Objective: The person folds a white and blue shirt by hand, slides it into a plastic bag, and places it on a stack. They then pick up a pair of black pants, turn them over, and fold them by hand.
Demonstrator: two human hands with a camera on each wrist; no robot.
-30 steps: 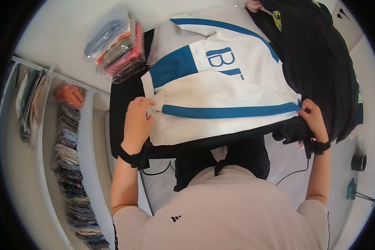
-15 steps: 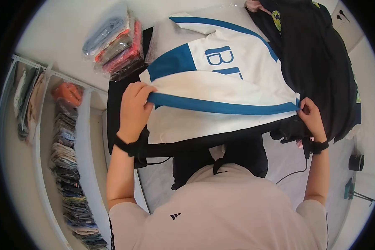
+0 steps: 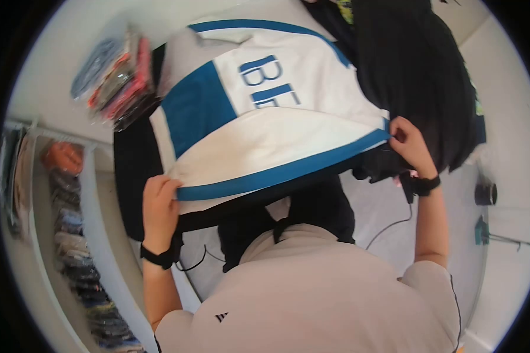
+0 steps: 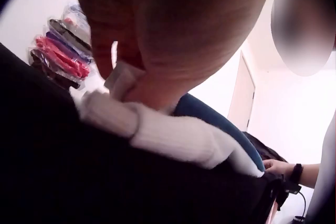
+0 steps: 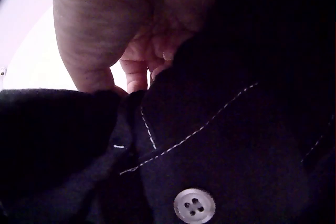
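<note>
A white sweatshirt point(image 3: 277, 141) with blue lettering and a blue chest panel lies spread on a black-covered table point(image 3: 136, 165). One sleeve runs along the near side, its blue stripe point(image 3: 277, 173) stretched between both hands. At the left, my left hand point(image 3: 160, 206) pinches the sleeve's cuff end; white ribbed knit point(image 4: 173, 137) shows beneath it in the left wrist view. My right hand point(image 3: 413, 144) pinches the stripe's other end at the shoulder. In the right wrist view, dark cloth with a button point(image 5: 194, 205) covers the lower part and hides what the fingertips hold.
Bagged folded clothes point(image 3: 121, 79) are stacked at the back left. A heap of black garments point(image 3: 418, 82) lies on the right, beside the sweatshirt. Shelves of bagged clothes point(image 3: 76, 235) stand at the left. A cable point(image 3: 388, 223) hangs near the right wrist.
My left hand first rises slightly with the cuff, then comes down toward the near edge, drawing the striped sleeve with it. My right hand keeps its pinch. The head view has shifted.
</note>
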